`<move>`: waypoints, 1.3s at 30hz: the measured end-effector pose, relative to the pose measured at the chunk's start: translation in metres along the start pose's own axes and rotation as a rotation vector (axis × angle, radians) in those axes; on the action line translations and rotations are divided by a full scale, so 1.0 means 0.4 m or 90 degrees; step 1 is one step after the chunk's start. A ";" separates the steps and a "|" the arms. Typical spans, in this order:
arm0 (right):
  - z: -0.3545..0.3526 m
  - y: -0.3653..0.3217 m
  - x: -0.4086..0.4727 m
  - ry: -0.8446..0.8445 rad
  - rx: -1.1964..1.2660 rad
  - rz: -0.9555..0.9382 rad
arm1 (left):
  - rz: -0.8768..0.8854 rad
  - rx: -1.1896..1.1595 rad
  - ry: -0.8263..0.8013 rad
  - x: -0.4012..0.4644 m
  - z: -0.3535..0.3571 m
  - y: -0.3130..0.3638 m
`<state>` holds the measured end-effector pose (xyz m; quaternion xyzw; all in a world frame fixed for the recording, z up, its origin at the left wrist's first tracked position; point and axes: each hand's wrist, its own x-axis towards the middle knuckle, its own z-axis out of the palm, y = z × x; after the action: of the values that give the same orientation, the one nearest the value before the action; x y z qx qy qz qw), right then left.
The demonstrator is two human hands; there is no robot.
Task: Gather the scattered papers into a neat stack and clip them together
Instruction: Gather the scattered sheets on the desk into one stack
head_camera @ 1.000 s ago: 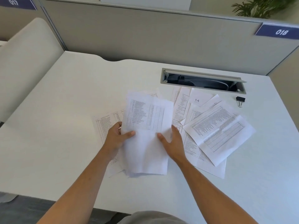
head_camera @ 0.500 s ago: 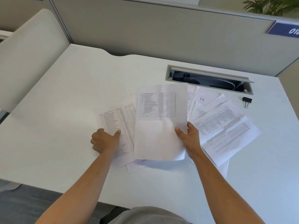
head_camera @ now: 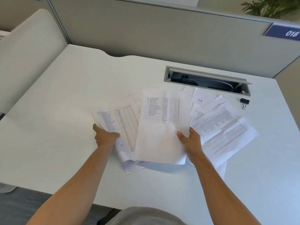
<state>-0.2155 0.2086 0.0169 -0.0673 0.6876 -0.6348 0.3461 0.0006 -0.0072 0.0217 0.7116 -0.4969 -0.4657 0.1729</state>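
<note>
Several printed sheets lie scattered across the middle of the white desk (head_camera: 65,127). My right hand (head_camera: 190,142) grips the right edge of a sheet with a short table (head_camera: 162,127) and holds it lifted above the others. My left hand (head_camera: 104,138) pinches the lower left edge of a densely printed sheet (head_camera: 121,124), which curls up off the desk. More table sheets (head_camera: 224,130) fan out to the right, one small slip marked 14 (head_camera: 203,99) among them. A black binder clip (head_camera: 244,102) lies alone beyond the papers at the right.
An open cable slot (head_camera: 207,80) with cords inside is sunk into the desk behind the papers. A grey partition (head_camera: 146,33) with a blue 018 label (head_camera: 284,32) closes the back. A pale chair back (head_camera: 29,51) stands at the left. A plant (head_camera: 267,5) shows top right.
My right hand alone now holds the short-table sheet, lifted. My left hand let go of it, went left and took hold of the densely printed sheet, raising its edge.
</note>
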 end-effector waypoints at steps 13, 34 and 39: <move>-0.065 0.032 -0.009 0.052 0.027 0.051 | 0.342 -0.202 -0.436 -0.184 -0.151 0.263; -0.074 -0.015 -0.071 -0.057 0.097 0.047 | 0.225 0.041 -0.370 -0.169 0.120 0.114; -0.088 -0.022 -0.080 -0.086 0.076 0.051 | 0.168 0.015 -0.418 -0.175 0.134 0.115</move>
<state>-0.2145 0.2531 0.0358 -0.0618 0.6254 -0.6544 0.4205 -0.0745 0.0447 0.0614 0.4555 -0.6187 -0.6377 0.0544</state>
